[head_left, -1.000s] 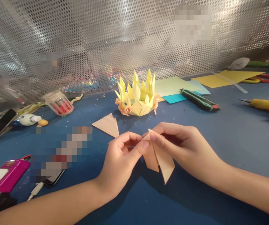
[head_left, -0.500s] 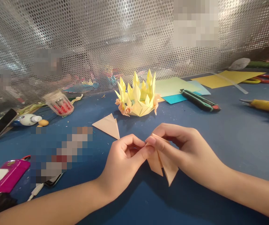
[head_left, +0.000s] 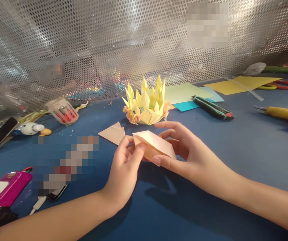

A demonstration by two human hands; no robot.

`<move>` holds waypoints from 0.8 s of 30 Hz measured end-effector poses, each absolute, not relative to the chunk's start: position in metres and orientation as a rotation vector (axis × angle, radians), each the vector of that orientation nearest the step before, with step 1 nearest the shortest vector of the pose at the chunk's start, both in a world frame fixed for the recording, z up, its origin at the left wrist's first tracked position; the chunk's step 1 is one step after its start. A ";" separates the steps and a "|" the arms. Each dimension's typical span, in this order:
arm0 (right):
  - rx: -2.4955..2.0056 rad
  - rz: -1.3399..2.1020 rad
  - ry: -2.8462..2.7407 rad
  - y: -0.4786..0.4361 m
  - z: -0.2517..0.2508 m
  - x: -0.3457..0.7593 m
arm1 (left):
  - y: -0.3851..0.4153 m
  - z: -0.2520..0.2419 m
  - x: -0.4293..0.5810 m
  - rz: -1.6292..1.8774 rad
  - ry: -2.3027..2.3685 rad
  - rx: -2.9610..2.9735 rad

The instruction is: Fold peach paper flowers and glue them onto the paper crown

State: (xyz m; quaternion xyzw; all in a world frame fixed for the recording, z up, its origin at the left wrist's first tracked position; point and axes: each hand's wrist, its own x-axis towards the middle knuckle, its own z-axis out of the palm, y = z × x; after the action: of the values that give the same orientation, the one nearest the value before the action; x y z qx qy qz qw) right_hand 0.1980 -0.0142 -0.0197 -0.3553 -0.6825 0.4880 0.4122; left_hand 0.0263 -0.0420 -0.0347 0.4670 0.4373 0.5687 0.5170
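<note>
A pale peach folded paper (head_left: 154, 144) is up off the blue table between my two hands. My left hand (head_left: 123, 170) pinches its left end between thumb and fingers. The thumb of my right hand (head_left: 196, 154) rests on its lower edge, with curled fingers behind the right end and the index finger stretched out above. The paper's layers gape a little along the top. Just behind my left fingers lies a second folded peach paper triangle (head_left: 111, 133), partly covered by them. Beyond my hands stands a yellow paper crown (head_left: 147, 115) with pointed tips and peach paper flowers.
Behind the crown are green paper (head_left: 181, 92), blue paper (head_left: 186, 105) and yellow paper (head_left: 244, 85). A utility knife (head_left: 212, 107) and a yellow-handled tool (head_left: 284, 114) lie right. A jar (head_left: 63, 111), phone (head_left: 0, 135) and magenta object (head_left: 9, 190) are left. Perforated metal (head_left: 123, 43) rises behind.
The folded paper has been turned from hanging down to lying lengthwise, and moved slightly left. My left hand has shifted left along with it, and my right fingers have spread wider.
</note>
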 end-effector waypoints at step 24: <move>-0.646 0.236 -2.104 0.008 -0.019 0.215 | -0.037 -0.033 0.028 1.284 0.934 1.056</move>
State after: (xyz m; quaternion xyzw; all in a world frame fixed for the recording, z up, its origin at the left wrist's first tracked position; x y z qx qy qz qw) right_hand 0.2153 0.0077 -0.0193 -0.2610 -0.8499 0.0954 0.4477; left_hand 0.0277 -0.0375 -0.0333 0.4515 0.3992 0.5491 0.5790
